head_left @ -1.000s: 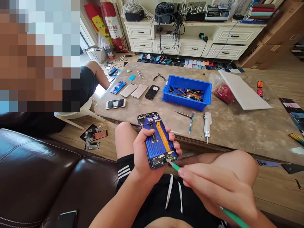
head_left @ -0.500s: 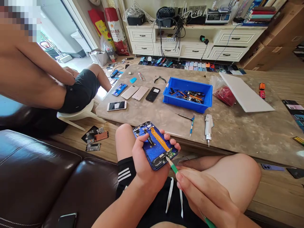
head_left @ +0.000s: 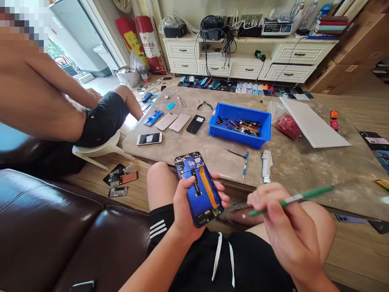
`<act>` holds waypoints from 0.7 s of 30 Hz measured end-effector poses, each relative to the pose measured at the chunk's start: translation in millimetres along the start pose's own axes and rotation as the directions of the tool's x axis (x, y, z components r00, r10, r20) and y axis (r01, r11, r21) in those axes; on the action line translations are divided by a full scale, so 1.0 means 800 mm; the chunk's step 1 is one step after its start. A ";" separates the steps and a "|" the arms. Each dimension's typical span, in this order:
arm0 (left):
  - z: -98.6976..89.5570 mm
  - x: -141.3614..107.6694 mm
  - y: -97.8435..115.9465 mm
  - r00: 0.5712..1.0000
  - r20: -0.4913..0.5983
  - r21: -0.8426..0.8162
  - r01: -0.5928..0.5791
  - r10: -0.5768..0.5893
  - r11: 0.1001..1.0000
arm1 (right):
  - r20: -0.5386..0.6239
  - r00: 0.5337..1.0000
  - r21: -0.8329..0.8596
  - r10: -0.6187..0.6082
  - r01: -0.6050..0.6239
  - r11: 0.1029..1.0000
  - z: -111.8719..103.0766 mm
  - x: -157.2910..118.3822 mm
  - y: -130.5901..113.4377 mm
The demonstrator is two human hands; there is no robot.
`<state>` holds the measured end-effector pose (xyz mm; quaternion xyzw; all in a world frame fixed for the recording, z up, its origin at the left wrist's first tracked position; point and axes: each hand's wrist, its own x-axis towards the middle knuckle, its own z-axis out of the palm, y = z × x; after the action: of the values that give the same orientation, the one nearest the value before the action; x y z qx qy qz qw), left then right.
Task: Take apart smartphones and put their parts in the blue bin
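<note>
An opened blue phone [head_left: 199,198] lies in my left hand [head_left: 186,202], fingers wrapped round its edges and thumb over its inner side. An orange flex strip [head_left: 208,187] runs along its exposed inside. To the right, my right hand [head_left: 288,227] is closed on a slim green tool [head_left: 316,192], held apart from the phone and slightly blurred. Beyond it, an electric screwdriver [head_left: 266,165] lies at the table's near edge, with a blue pen-like tool [head_left: 245,165] to its left.
On the table [head_left: 182,162] are a blue bin [head_left: 240,140] of parts, several phones [head_left: 165,121], pliers [head_left: 205,105], a bag of red material [head_left: 287,125] and a white board [head_left: 316,123]. Another person [head_left: 45,93] sits at the left.
My right hand has moved right and up, taking the green tool off the phone's lower end and turning it sideways. The phone has shifted slightly and stands more upright in view.
</note>
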<state>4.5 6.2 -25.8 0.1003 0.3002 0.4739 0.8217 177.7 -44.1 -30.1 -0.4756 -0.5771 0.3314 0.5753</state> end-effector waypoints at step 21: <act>-0.004 0.007 -0.020 0.960 -0.271 -0.077 -0.092 0.068 0.993 | 0.148 0.979 -0.232 -0.142 0.174 0.957 0.049 0.026 0.044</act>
<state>16.3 1.8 -37.6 0.0106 0.3831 0.5288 0.7573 147.7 -6.8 -60.7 -0.4724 -0.6857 0.2413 0.4984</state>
